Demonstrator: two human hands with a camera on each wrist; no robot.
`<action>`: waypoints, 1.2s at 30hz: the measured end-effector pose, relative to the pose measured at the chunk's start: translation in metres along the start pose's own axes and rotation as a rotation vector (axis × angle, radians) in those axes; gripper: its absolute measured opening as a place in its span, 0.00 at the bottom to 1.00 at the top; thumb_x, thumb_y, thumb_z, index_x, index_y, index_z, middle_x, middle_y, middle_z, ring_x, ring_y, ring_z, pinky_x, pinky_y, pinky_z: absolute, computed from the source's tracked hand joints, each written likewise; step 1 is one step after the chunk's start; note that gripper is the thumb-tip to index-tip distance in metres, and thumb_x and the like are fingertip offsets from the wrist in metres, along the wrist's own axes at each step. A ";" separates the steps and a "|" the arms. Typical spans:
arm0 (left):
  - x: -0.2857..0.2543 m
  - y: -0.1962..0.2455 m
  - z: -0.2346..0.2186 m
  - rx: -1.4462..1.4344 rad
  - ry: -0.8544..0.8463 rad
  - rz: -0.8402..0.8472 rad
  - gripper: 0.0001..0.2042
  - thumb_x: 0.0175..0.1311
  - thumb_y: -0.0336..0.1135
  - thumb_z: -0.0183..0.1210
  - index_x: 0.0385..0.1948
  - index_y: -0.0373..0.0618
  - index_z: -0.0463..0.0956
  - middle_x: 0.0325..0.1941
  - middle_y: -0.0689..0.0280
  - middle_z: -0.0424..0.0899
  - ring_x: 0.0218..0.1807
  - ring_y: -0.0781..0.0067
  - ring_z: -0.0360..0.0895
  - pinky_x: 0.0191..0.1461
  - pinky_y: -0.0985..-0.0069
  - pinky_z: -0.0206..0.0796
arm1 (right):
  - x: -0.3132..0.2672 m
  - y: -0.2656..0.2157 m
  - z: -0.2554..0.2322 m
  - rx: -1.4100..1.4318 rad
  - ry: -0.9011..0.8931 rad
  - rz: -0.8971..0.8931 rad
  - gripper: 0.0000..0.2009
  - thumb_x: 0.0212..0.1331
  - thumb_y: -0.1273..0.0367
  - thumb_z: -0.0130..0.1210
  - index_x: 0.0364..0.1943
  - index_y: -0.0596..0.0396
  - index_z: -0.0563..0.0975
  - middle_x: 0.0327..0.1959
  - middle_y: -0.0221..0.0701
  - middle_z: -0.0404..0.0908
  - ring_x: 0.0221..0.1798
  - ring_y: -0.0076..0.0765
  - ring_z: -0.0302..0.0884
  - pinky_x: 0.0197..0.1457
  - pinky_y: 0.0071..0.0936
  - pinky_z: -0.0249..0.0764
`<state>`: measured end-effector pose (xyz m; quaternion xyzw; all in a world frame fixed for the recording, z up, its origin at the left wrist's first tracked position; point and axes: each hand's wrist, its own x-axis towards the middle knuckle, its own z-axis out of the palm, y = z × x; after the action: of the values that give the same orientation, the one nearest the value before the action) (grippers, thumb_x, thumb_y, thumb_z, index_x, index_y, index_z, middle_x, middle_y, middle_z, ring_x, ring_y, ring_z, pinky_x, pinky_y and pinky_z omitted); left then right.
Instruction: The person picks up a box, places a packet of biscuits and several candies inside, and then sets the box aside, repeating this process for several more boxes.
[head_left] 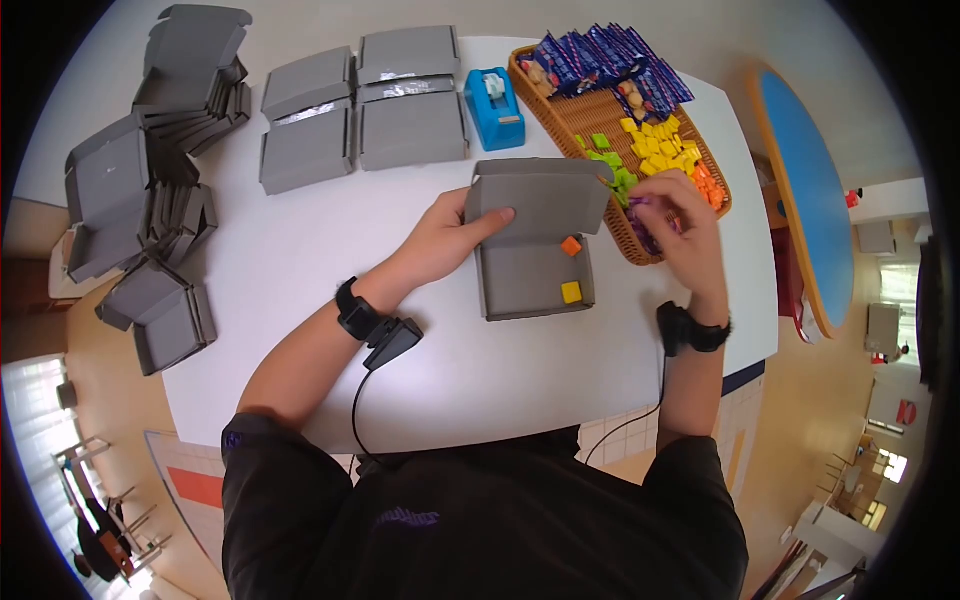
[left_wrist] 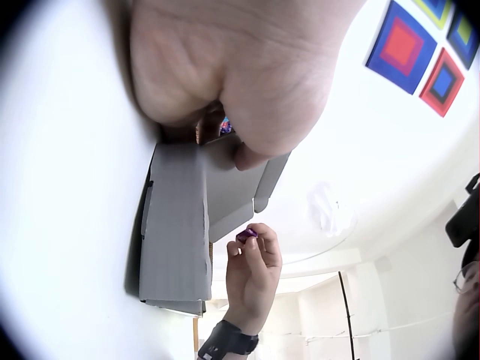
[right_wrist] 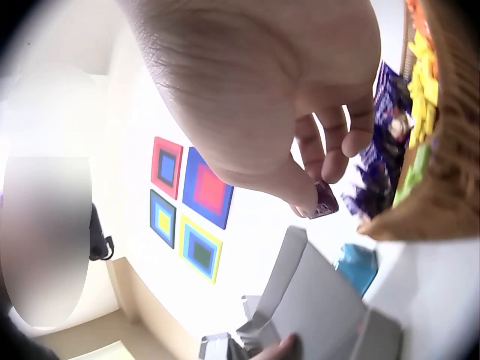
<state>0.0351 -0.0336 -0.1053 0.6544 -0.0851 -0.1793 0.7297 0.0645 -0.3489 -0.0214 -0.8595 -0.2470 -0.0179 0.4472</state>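
Note:
An open grey cardboard box (head_left: 515, 285) stands on the white table with its lid raised. Inside it lie an orange wrapped square (head_left: 571, 246) and a yellow one (head_left: 571, 292). My left hand (head_left: 440, 240) grips the lid's left side, thumb on the inner face and the other fingers hidden behind. My right hand (head_left: 685, 235) is over the near end of a wicker basket (head_left: 600, 112), right of the box. Between its thumb and fingertips it pinches a small purple wrapped sweet (right_wrist: 324, 201), also visible in the left wrist view.
The basket holds blue snack packets (head_left: 600, 60) and green, yellow (head_left: 662, 150), orange and purple pieces. A blue tape dispenser (head_left: 495, 110) stands behind the box. Several taped grey boxes (head_left: 412, 125) lie at the back; stacked open boxes (head_left: 110, 180) fill the left.

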 end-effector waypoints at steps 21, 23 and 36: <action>0.002 -0.004 0.002 0.022 0.049 0.027 0.19 0.78 0.39 0.60 0.60 0.34 0.79 0.54 0.62 0.88 0.55 0.74 0.82 0.62 0.73 0.72 | -0.011 0.060 -0.043 -0.122 -0.100 0.318 0.08 0.62 0.77 0.65 0.45 0.56 0.84 0.35 0.20 0.84 0.33 0.14 0.73 0.39 0.17 0.71; 0.002 -0.005 0.002 0.023 0.048 0.035 0.19 0.78 0.40 0.60 0.60 0.34 0.79 0.54 0.62 0.88 0.55 0.74 0.82 0.62 0.73 0.72 | -0.009 0.056 -0.041 -0.113 -0.095 0.326 0.08 0.62 0.76 0.66 0.44 0.56 0.85 0.34 0.20 0.84 0.33 0.14 0.73 0.38 0.17 0.71; 0.001 -0.003 0.002 0.023 0.044 0.019 0.19 0.79 0.40 0.60 0.61 0.34 0.78 0.56 0.62 0.88 0.57 0.75 0.81 0.63 0.74 0.71 | -0.010 0.044 -0.044 0.067 -0.251 0.286 0.08 0.59 0.77 0.69 0.41 0.55 0.88 0.32 0.19 0.82 0.31 0.13 0.68 0.34 0.17 0.62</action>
<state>0.0343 -0.0360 -0.1084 0.6658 -0.0775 -0.1569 0.7253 0.0829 -0.4081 -0.0310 -0.8660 -0.1767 0.1616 0.4391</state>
